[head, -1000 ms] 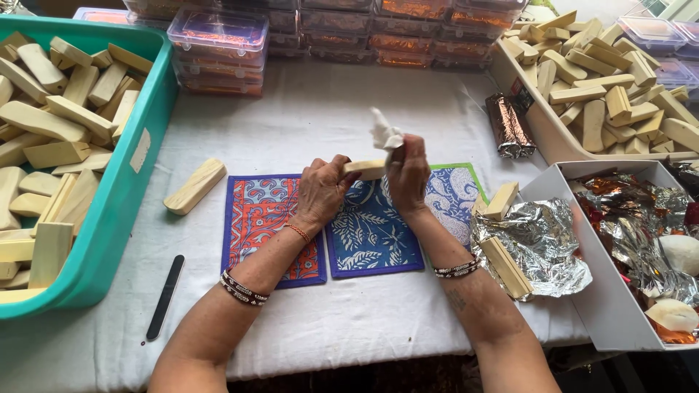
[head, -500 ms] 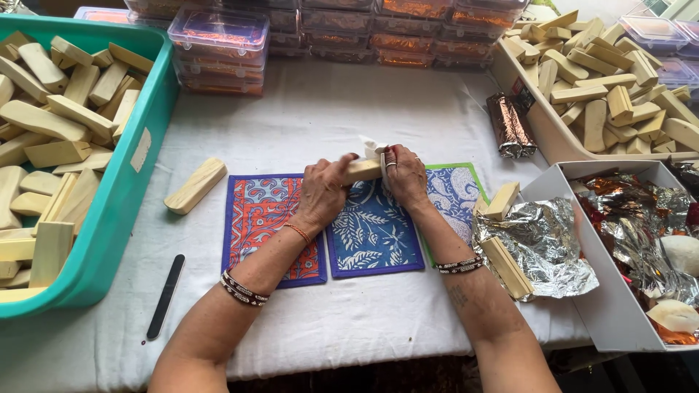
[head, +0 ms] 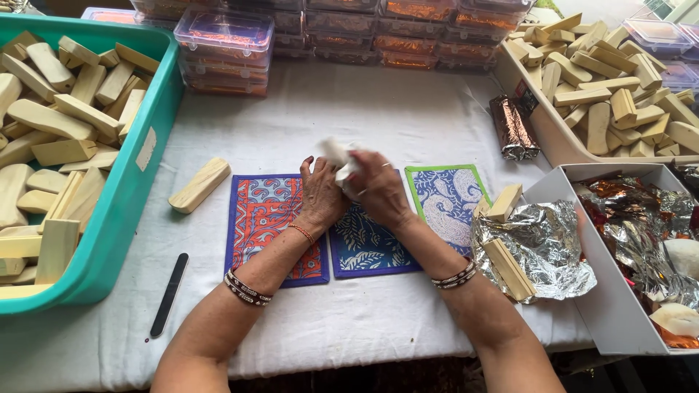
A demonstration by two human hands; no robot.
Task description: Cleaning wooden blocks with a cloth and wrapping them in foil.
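My left hand [head: 321,192] and my right hand [head: 378,188] meet above the blue patterned mat [head: 368,240]. Between them is a pale wooden block, almost wholly hidden by my fingers. My right hand presses a crumpled white cloth [head: 340,159] against it, and the cloth looks blurred. My left hand grips the block's other end. An orange-and-blue mat [head: 264,215] lies to the left and a green-edged mat [head: 448,196] to the right.
A teal bin [head: 135,156] of wooden blocks stands at left, with a loose block [head: 199,185] and a black nail file [head: 169,294] beside it. Foil sheet with blocks [head: 535,244], a white box [head: 597,291], a tray of blocks [head: 542,124] and stacked clear boxes [head: 222,44] surround the mats.
Both hands have shifted left from the middle of the mats. The cloth went from raised, down onto the block, and now covers it; the block has become hidden.
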